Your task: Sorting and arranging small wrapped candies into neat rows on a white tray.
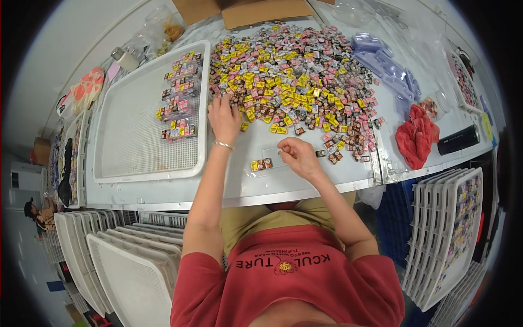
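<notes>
A wide heap of small square printed pieces (283,71) in yellow, pink, black and brown covers the middle of the table. My left hand (223,120) reaches over the heap's left edge, fingers apart and touching the pieces there. Nearer to me lies a clear plastic tray (274,157) with a short row of pieces (261,164) at its left end. Over the tray's right side my right hand (299,157) has thumb and fingertips pinched together; whatever is between them is too small to make out. A few loose pieces (333,156) lie to its right.
A large white mesh tray (125,171) at left bears several filled clear packs (180,129). Clear purplish plastic trays (389,71), a red cloth (417,139) and a black bottle (458,139) lie at right. A cardboard box (261,15) stands behind; stacked white trays (131,272) stand below the table edge.
</notes>
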Demonstrator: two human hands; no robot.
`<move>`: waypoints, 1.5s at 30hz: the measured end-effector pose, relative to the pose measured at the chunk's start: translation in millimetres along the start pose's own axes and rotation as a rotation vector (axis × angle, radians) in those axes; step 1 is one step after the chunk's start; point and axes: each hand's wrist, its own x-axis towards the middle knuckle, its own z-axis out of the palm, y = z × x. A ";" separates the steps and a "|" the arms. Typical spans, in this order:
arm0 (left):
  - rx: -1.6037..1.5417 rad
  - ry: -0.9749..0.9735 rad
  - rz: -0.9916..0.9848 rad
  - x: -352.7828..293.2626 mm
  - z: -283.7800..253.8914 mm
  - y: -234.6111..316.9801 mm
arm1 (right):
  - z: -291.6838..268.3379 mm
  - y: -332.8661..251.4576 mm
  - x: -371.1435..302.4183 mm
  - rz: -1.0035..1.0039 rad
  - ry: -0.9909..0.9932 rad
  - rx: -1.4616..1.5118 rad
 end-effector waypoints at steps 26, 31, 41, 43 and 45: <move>-0.621 -0.416 -0.034 -70.0 -75.1 72.5 | 4.5 -22.2 17.3 0.150 -0.190 0.381; -0.396 -0.335 0.256 -95.1 -64.1 75.4 | -10.3 4.4 11.9 -0.024 -0.053 -0.127; -0.413 -0.356 0.273 -122.7 -58.4 81.1 | 20.1 -0.5 -23.6 -0.232 0.104 -0.553; -0.443 -0.352 0.260 -121.1 -61.4 76.8 | 15.5 -1.4 -22.9 -0.265 0.101 -0.584; -0.602 -0.301 0.093 -123.6 -62.3 69.7 | -5.9 3.9 -16.6 -0.235 0.226 -0.402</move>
